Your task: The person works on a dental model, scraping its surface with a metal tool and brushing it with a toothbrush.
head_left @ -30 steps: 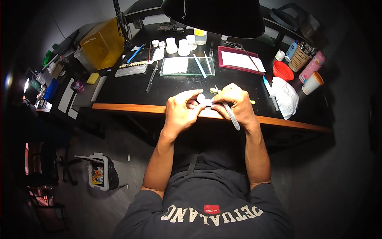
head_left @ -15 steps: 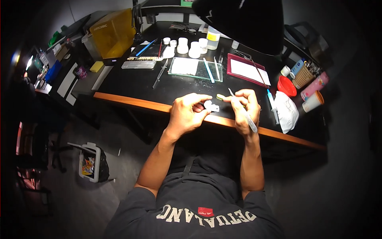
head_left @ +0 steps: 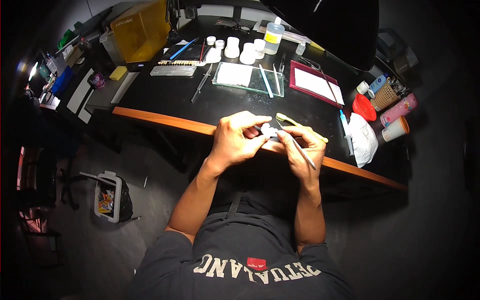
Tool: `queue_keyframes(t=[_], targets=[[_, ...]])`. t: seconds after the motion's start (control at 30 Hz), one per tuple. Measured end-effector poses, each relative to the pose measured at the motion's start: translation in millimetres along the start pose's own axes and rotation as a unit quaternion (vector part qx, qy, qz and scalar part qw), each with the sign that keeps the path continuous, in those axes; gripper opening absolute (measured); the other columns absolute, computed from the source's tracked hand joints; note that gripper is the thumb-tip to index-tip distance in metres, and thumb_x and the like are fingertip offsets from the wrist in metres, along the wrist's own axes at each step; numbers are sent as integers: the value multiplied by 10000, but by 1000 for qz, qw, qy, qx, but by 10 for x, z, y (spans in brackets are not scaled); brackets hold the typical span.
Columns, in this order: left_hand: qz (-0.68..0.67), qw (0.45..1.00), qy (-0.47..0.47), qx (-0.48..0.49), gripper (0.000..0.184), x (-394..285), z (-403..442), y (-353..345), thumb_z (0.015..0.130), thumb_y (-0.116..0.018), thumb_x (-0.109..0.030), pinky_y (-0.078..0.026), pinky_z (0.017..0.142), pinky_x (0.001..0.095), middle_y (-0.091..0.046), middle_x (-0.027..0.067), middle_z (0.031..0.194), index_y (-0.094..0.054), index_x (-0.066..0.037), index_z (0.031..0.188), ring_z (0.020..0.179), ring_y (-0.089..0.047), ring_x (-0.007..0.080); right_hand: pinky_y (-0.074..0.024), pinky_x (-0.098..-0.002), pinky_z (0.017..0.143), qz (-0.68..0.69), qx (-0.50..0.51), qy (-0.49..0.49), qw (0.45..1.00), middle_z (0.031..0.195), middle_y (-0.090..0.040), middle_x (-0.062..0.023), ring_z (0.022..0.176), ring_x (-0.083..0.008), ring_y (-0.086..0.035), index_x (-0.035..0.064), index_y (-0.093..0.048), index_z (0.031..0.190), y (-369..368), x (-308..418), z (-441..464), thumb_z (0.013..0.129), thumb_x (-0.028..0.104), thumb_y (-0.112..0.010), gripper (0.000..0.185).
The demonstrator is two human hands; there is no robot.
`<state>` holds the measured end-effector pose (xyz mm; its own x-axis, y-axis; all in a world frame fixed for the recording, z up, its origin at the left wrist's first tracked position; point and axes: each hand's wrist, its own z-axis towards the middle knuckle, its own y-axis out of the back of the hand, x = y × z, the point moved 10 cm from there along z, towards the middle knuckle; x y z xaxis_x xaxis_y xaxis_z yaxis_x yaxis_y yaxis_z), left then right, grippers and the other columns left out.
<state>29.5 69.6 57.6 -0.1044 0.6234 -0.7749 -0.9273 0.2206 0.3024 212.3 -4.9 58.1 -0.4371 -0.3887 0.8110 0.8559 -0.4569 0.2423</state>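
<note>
- White piece [head_left: 269, 130] is sitting pinched in the left hand [head_left: 237, 137], on the near side of the glass plate, beyond the dark shirt [head_left: 230, 257], whose upside-down lettering is reading PETUALANG, its end letters curving away.
- Right hand [head_left: 304, 152] is gripping a slim metal tool [head_left: 306, 156] like a pen; its tip is pointing close to the piece, but whether it is touching, I cannot tell.
- As for progress, the piece is being handled, not resting on the desk; its fine shape is staying too small to judge, so how much is done or left is not showing.
- Yellow brush [head_left: 292, 120] is lying on the near side of the glass plate, partly behind the right hand.
- Glass plate [head_left: 255, 82] is carrying white paper, a blue-and-white stick [head_left: 266, 81] and white tweezers [head_left: 276, 80].
- Right of the plate, a blue-tipped syringe [head_left: 346, 131] is lying beside a crumpled white bag [head_left: 362, 142]; a red bowl [head_left: 364, 107] is standing beyond them.
- Beyond the plate, white jars [head_left: 232, 48] are standing near a clear bottle [head_left: 274, 37], its yellow label showing no readable words.
- Far left of the plate, a yellow cover [head_left: 141, 40] is displaying ANYCUBIC.
</note>
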Motion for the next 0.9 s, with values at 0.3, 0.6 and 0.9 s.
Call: queue_keyframes(t=[0.3,0.6,0.9], targets=[[-5,1000,16,-6,399,53,11,-29,834,-886,-102,-582,650,298,-775,84,895,-810,-9,1215,672,-712,148,-636,-275,811,29,4,-15,999,1081,-802,-136,923,-140,-772,-73,-768,1076,-12,-65,4,940,-56,-821,147],[46,998,-4,37,453,4,29,-63,875,-866,-44,-574,665,256,-767,81,944,-780,-17,1319,702,-700,122,-647,-311,810,43,-24,22,999,916,-750,-125,875,-188,-802,-62,-729,922,-89,-84,-61,868,-47,-808,97],[1,999,-15,47,480,-9,-10,-54,861,-862,-10,-569,634,250,-723,67,929,-797,-77,1332,705,-697,104,-667,-414,968,-5,9,128,992,877,-709,-105,815,-156,-758,-57,-696,882,-114,171,-122,883,-95,-815,125]])
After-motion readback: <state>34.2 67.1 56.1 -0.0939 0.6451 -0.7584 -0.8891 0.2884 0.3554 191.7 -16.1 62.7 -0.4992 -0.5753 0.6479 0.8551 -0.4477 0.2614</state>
